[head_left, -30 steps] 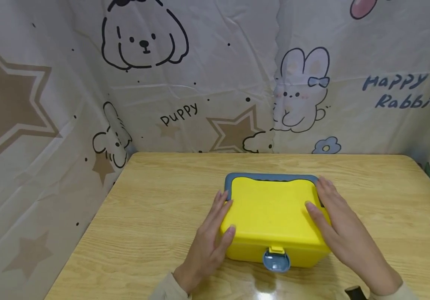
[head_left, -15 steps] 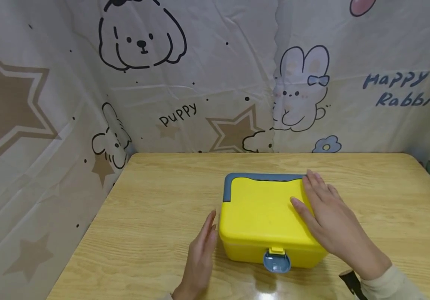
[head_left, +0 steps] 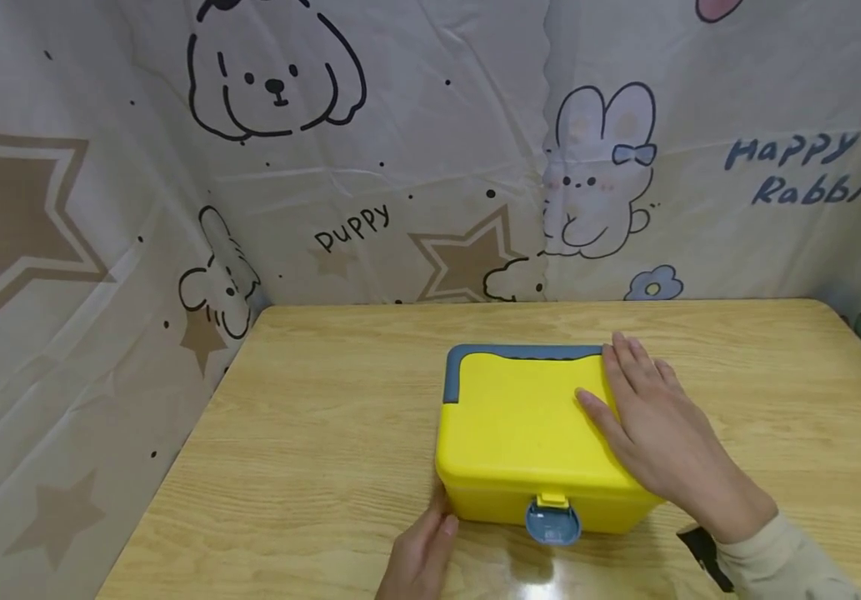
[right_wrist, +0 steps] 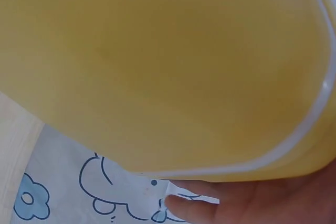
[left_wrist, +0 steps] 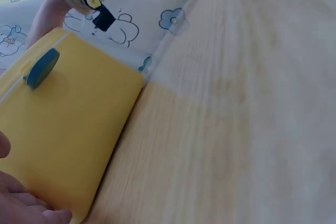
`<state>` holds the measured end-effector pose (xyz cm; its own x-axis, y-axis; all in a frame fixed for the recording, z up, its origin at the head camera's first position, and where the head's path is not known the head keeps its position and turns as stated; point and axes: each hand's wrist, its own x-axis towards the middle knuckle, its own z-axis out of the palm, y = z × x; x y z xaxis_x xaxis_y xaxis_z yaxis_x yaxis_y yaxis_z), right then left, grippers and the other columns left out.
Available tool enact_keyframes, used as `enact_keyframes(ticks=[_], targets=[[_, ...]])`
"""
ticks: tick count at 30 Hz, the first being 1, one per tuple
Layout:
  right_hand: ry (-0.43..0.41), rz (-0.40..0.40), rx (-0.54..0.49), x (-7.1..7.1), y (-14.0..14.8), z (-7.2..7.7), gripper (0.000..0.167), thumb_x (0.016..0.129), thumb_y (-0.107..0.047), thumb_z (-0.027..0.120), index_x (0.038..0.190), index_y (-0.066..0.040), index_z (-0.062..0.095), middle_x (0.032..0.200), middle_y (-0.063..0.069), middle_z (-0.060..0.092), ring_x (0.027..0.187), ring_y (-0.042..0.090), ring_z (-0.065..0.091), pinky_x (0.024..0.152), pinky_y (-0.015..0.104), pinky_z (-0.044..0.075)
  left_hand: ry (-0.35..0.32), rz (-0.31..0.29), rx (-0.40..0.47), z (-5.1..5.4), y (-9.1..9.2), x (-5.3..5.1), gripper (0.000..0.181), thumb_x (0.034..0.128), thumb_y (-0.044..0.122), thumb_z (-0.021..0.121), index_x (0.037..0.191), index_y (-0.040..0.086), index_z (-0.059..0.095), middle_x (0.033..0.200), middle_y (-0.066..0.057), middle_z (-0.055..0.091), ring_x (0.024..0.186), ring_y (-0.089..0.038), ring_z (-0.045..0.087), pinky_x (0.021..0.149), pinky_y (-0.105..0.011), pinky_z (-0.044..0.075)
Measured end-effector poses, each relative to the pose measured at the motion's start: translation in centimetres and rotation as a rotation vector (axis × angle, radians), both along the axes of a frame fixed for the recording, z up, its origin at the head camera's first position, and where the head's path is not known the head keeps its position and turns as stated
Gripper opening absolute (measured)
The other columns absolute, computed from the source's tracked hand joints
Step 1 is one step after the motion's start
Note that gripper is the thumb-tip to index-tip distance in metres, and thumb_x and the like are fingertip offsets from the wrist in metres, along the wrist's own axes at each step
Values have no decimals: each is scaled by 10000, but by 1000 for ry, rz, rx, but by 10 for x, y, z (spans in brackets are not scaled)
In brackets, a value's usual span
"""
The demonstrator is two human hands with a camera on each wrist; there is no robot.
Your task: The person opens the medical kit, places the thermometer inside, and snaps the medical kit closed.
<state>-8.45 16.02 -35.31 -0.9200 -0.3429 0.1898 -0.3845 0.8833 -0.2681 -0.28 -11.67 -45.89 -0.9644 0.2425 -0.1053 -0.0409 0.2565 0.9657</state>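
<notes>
A yellow box [head_left: 523, 425] with a blue-grey carrying handle [head_left: 528, 351] folded along its back edge sits on the table, lid down. On its front hangs a blue-grey latch [head_left: 553, 525], tilted out from the wall. My left hand [head_left: 418, 557] is at the box's lower front left corner, its fingertips partly hidden by the side; the left wrist view has these fingers [left_wrist: 26, 205] against the yellow wall. My right hand [head_left: 658, 437] lies with extended fingers over the right edge of the lid, covering part of the handle. Its thumb points inward across the lid.
The wooden table [head_left: 310, 433] extends around the box on all sides. A printed cloth [head_left: 430, 150] with cartoon animals hangs behind and to the left. A black strap piece [head_left: 703, 554] hangs by my right wrist.
My left hand has left the lid's left edge and come down to the lower front corner. My right hand has slid inward over the lid. The box stays nearly in place.
</notes>
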Motion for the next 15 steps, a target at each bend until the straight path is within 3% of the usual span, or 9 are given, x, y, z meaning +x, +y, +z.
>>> enact_keyframes(ticks=[5, 9, 12, 15], targets=[[-35, -5, 35, -1, -2, 1, 708, 1051, -429, 296, 1460, 143, 214, 1545, 313, 107, 1423, 468, 114, 1134, 599, 122, -112, 11, 131, -5, 3, 7, 719, 1035, 338, 425, 1484, -89, 59, 1533, -286, 134, 1384, -408, 273, 1069, -345, 340], [-68, -15, 49, -1, -4, 2, 723, 1049, -446, 276, 1465, 140, 197, 1551, 307, 87, 1426, 465, 99, 1139, 588, 123, -14, 60, 105, -13, 4, 17, 646, 1006, 193, 508, 1427, -190, 202, 1434, -384, 311, 1269, -434, 450, 980, -295, 451], [-64, -17, 54, 0, -4, 1, 721, 1050, -442, 281, 1464, 142, 197, 1550, 309, 91, 1426, 465, 99, 1142, 582, 121, 73, 118, 79, -19, 6, 24, 498, 975, 103, 544, 1336, -209, 400, 1266, -358, 532, 1117, -319, 615, 879, -260, 520], [-46, -17, 55, 0, -4, 0, 712, 1051, -431, 289, 1462, 145, 202, 1546, 314, 103, 1425, 466, 106, 1140, 584, 126, 159, 70, 119, -24, 7, 25, 381, 981, 48, 508, 1259, -211, 481, 1151, -337, 609, 1029, -194, 662, 822, -261, 550]])
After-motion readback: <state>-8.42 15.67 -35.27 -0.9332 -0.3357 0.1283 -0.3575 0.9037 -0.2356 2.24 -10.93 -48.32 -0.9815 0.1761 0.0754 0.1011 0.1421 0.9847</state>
